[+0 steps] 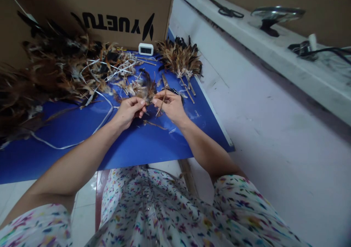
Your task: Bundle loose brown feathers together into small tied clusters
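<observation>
My left hand (129,111) is closed in a pinch at the base of a brown-and-black feather (148,88), over the blue tabletop. Close by on the right, my right hand (172,106) also pinches at the feather's lower end, fingertips almost meeting the left ones. A thin brown strand (161,107) hangs by the right fingers; whether they grip it, I cannot tell. Beyond the hands lie loose feathers (134,88) with pale bases. A large heap of brown feathers (63,67) spreads to the left, with white ribbon (105,119) trailing from it.
Bundled feathers on sticks (181,56) lie at the back right beside a small white digital clock (146,49). A cardboard box (115,5) stands behind. Along the right runs a wall with a ledge (263,45), holding dark scissors (227,11) and a round glass-like object (276,14).
</observation>
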`<state>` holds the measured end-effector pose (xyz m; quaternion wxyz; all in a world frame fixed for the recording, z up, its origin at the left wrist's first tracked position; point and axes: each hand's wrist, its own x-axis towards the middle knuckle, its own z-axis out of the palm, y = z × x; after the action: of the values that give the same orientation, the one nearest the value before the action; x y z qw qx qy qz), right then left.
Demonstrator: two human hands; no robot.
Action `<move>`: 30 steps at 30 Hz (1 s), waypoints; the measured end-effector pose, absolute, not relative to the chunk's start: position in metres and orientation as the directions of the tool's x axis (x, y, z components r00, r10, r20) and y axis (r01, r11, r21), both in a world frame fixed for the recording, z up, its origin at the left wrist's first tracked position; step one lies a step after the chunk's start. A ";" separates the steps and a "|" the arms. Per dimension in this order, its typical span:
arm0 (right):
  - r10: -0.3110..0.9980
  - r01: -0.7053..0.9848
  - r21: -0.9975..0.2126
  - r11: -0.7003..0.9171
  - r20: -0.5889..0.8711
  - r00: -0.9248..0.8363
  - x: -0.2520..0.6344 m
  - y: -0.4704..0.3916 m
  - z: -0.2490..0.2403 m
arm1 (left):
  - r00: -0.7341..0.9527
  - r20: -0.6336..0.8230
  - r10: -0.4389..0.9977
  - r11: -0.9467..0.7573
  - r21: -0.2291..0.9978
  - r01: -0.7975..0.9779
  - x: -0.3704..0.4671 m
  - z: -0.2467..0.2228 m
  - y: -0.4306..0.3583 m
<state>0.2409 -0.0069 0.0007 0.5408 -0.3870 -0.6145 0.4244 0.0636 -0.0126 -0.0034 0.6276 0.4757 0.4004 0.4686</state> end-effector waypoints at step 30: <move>0.928 -0.011 -0.942 0.336 0.333 -0.165 0.239 -0.009 -0.005 | 0.292 -0.033 0.956 0.080 0.985 -0.151 0.065 -0.008 -0.014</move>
<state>0.2388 -0.0088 -0.0045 0.5303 -0.3689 -0.6219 0.4427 0.0654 -0.0142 -0.0078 0.6205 0.5110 0.3939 0.4458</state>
